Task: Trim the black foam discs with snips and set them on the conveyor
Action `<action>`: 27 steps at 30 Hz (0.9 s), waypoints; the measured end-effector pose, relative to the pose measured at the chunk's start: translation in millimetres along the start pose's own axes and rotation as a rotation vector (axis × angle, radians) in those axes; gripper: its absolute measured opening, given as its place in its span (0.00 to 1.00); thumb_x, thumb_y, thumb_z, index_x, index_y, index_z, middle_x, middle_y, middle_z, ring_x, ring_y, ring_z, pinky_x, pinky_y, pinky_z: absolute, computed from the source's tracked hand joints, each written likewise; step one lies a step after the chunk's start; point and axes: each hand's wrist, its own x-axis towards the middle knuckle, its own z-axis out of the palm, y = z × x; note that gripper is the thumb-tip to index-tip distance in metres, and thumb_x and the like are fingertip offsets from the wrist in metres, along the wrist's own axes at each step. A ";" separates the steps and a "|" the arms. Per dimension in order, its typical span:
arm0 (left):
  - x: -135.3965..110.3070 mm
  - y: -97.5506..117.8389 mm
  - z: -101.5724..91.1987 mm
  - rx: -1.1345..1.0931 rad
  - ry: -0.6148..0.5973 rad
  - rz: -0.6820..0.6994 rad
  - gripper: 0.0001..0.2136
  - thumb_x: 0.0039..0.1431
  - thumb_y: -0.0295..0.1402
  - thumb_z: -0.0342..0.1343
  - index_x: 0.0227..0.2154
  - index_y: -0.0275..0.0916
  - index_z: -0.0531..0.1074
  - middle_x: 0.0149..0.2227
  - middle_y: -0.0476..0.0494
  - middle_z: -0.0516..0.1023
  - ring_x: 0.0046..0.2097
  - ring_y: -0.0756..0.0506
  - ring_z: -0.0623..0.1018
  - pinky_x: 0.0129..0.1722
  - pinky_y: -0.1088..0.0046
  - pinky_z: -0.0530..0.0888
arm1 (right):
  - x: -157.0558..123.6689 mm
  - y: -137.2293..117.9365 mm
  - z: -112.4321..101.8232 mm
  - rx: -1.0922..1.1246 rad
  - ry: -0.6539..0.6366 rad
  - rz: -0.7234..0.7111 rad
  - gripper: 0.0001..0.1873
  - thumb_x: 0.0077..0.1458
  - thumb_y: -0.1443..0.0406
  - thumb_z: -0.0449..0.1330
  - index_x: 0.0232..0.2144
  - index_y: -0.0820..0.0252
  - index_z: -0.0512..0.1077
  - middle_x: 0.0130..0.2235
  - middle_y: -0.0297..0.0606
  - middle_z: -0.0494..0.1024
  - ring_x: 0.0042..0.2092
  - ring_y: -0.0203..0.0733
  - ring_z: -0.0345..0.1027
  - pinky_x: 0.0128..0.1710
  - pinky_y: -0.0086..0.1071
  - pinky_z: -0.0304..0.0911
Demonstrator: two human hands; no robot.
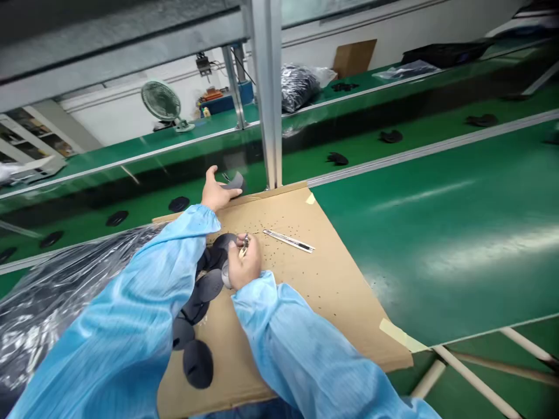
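Green conveyor belts run across my view, with a metal upright (267, 87) rising just beyond the hands. A small fan (161, 100) stands far off to the left of it, and a bulging plastic bag of black pieces (299, 87) sits far off to its right. Under my hands lies a cardboard sheet (314, 326), taped to the nearest belt (437, 244).

My right hand (243, 262) is curled nearly shut, its fingertips pinching a small metal piece (244, 244) too small to make out. Below that hand, a string of dark rounded pads (197, 364) trails toward me across the cardboard.

My left hand (216, 189) is half open with the thumb up, touching a curved grey piece (234, 183) at the far edge of the cardboard. I cannot tell how firmly it holds.

Just right of my right hand, a utility knife (288, 240) lies flat among scattered black crumbs (257, 227). A crumpled plastic sheet (43, 308) lies left of my left arm.
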 end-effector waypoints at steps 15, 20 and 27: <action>-199.6 -46.8 -122.1 -0.970 0.012 -0.360 0.19 0.39 0.35 0.70 0.36 0.37 0.72 0.35 0.45 0.77 0.33 0.46 0.77 0.31 0.70 0.74 | -1.3 -10.2 -16.1 -0.175 -0.427 -0.344 0.13 0.59 0.59 0.55 0.44 0.59 0.69 0.40 0.43 0.75 0.42 0.47 0.70 0.44 0.40 0.66; -199.4 -55.2 -121.1 -1.014 0.033 -0.407 0.25 0.40 0.38 0.70 0.42 0.40 0.71 0.31 0.50 0.74 0.23 0.54 0.71 0.21 0.77 0.68 | -7.3 -15.4 -18.0 -0.330 -0.592 -0.573 0.16 0.58 0.62 0.56 0.48 0.56 0.70 0.43 0.43 0.77 0.44 0.49 0.71 0.46 0.41 0.66; -198.0 -56.9 -122.5 -1.095 -0.021 -0.501 0.24 0.39 0.36 0.71 0.41 0.39 0.71 0.28 0.52 0.69 0.23 0.57 0.68 0.19 0.82 0.63 | -7.7 -12.1 -15.4 -0.472 -0.689 -0.698 0.16 0.60 0.60 0.56 0.48 0.60 0.71 0.38 0.43 0.78 0.39 0.47 0.71 0.42 0.39 0.66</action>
